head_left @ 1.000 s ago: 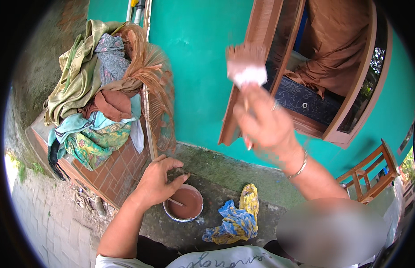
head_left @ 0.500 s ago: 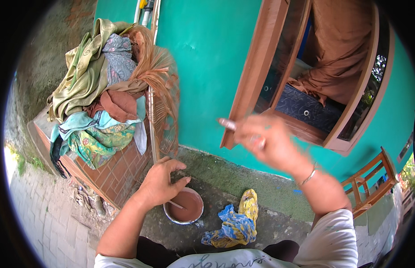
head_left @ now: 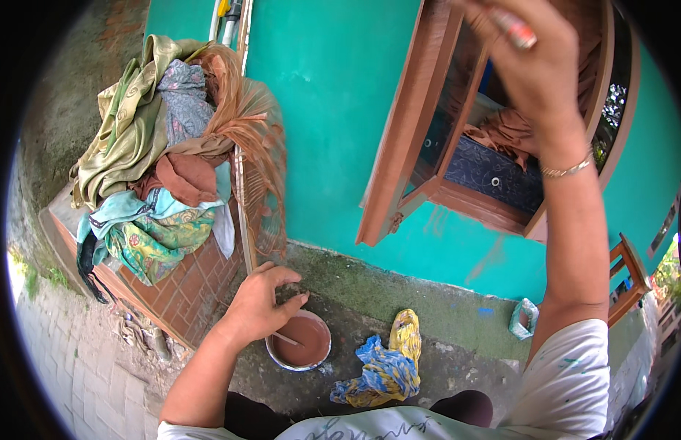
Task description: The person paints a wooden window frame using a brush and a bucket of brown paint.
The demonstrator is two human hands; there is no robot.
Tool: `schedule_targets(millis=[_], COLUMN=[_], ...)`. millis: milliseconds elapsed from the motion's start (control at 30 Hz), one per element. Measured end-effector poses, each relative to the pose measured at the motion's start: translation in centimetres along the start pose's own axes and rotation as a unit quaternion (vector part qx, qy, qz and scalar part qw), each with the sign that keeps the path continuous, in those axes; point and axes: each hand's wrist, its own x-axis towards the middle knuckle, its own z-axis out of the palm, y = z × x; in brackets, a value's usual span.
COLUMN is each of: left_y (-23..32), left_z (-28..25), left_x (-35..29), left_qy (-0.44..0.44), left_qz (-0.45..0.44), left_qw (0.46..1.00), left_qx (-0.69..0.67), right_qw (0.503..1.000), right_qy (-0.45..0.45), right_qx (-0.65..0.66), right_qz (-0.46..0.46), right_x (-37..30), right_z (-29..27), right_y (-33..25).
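Observation:
My right hand is raised in front of the brown window frame, its fingers closed round a paintbrush with a pale and red handle. The bristles are at the top edge near the frame and are blurred. Over the rim of a small paint bucket hovers my left hand, its fingers curved and apart with nothing between them. Brown paint fills the bucket, and a thin stick leans in it. Behind the left hand a long pale pole stands upright.
Cloths lie heaped on a brick-patterned ledge at left. A blue and yellow rag rests on the ground by the bucket. A green wall faces me. A small container and a wooden chair are at right.
My right hand has swung up and to the right with the paintbrush, from beside the window's lower corner to higher across the frame. My left hand has stayed over the bucket.

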Motion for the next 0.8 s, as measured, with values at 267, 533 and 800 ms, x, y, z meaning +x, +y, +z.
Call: schedule_targets(millis=[267, 533, 800], left_y=[-0.4, 0.9, -0.2], left_z=[-0.3, 0.0, 1.8], left_x=[-0.4, -0.2, -0.7], left_qy=[0.013, 0.001, -0.314], left_qz=[0.013, -0.015, -0.166], left_qw=[1.0, 1.0, 0.922], left_qx=[0.017, 0.019, -0.152], right_qw=[0.981, 0.899, 0.814], right_qy=[-0.194, -0.306, -0.342], right_qx=[0.028, 0.265, 0.327], right_qz=[-0.013, 0.171, 0.336], right_x=[-17.5, -25.3, -25.2], right_z=[4.1, 2.7, 2.2], right_y=[-15.1, -23.3, -24.1])
